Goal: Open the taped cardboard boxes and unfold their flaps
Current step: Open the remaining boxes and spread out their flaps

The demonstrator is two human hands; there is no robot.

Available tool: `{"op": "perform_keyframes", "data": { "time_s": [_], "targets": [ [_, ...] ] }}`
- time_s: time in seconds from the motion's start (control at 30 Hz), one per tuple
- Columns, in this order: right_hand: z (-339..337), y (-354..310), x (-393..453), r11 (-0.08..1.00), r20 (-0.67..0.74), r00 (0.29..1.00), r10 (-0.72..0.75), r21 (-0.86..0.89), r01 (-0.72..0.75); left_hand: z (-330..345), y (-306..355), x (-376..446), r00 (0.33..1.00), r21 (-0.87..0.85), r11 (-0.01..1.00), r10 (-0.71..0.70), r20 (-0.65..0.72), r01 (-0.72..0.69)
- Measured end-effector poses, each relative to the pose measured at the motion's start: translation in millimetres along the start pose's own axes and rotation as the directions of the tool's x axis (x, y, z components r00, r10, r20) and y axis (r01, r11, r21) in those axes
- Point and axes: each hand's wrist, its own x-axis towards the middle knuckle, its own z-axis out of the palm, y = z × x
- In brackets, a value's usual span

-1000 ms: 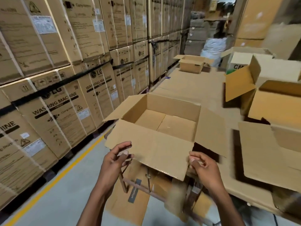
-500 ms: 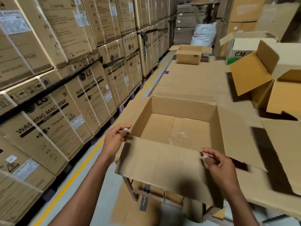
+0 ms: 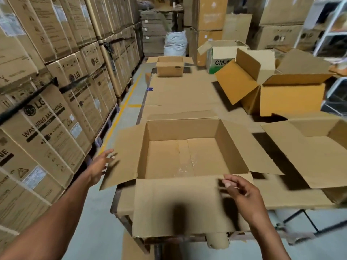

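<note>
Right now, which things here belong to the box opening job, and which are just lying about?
Job:
- open box in front, flaps spread
- left hand beside its left flap
- right hand over its near flap
- opened boxes on the table

Lying about:
- washing machine cartons
- white sack
- CM box

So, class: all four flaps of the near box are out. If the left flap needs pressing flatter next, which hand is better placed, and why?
Left, probably. The left hand is open beside the left flap of the near box. The right hand sits over the front flap, fingers loosely curled with no grip.
</note>
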Motion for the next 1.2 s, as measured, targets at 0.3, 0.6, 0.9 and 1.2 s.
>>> {"op": "perform_keyframes", "data": {
  "time_s": [0.3, 0.6, 0.9, 1.2],
  "targets": [
    [4, 3, 5, 0.999, -0.013, 0.999, 0.046, 0.007, -0.046, -40, 20, 3, 0.976, -0.127, 0.970, 0.197, -0.091, -0.208],
    [-47, -22, 114, 0.974, 0.036, 0.994, -0.107, -0.198, 0.112, -13, 114, -43, 0.926, 0.196, 0.905, 0.369, 0.081, -0.378],
    [-123, 18, 214, 0.933, 0.098, 0.987, 0.128, -0.349, -0.087, 37, 149, -46, 0.871, 0.364, 0.792, 0.462, 0.166, -0.490],
    [-151, 45, 223, 0.954, 0.185, 0.976, 0.111, -0.296, -0.052, 55, 154, -46, 0.859, 0.418, 0.752, 0.470, 0.202, -0.509]
  ]
}}
